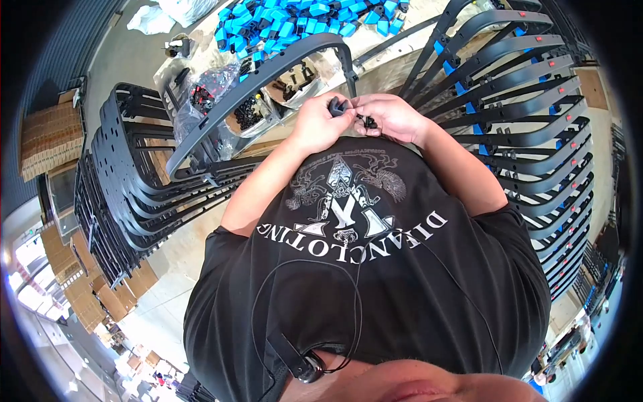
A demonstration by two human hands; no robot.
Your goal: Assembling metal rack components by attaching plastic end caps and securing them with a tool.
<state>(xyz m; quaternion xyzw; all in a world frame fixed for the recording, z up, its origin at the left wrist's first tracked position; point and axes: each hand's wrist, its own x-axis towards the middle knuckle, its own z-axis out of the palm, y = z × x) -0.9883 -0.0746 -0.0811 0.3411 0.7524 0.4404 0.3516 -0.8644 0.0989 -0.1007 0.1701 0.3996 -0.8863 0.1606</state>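
Close in front of my shirt, both hands are raised and nearly touching. My left hand [320,124] is closed around a small dark curved plastic part [337,106], pinched between thumb and fingers. My right hand [395,118] has its fingers curled, with small black fittings [368,122] in them; their exact kind is too small to tell. Just beyond the hands, a black curved frame [274,65] arches over the worktable [167,69]. Neither hand grips this frame.
Blue-capped black parts [288,27] are heaped at the table's far side. Open bags of small black fittings [295,82] and a bag with red pieces [203,97] lie nearer. Stacked black frames stand left [124,161] and right [536,137]. Cardboard stacks [50,141] are farther left.
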